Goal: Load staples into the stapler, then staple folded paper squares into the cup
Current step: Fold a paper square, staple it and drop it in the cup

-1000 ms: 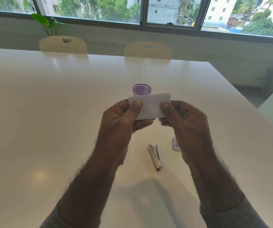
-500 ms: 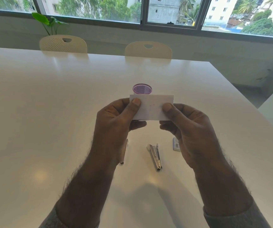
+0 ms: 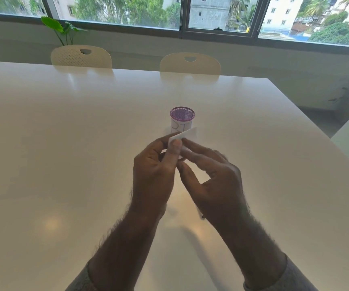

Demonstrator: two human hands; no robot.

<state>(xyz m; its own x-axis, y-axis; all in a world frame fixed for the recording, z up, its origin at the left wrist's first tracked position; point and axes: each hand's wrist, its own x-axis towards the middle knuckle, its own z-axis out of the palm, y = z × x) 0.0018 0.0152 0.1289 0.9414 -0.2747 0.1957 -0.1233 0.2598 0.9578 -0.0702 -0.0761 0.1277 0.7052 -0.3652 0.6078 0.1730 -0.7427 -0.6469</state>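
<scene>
Both hands are up over the middle of the table [image 3: 64, 143], working a piece of white paper [image 3: 185, 134]. The left hand [image 3: 154, 171] pinches it, thumb on top; the right hand [image 3: 209, 175] has fingers stretched along its underside. Just beyond stands the purple-rimmed cup [image 3: 182, 119], upright.
</scene>
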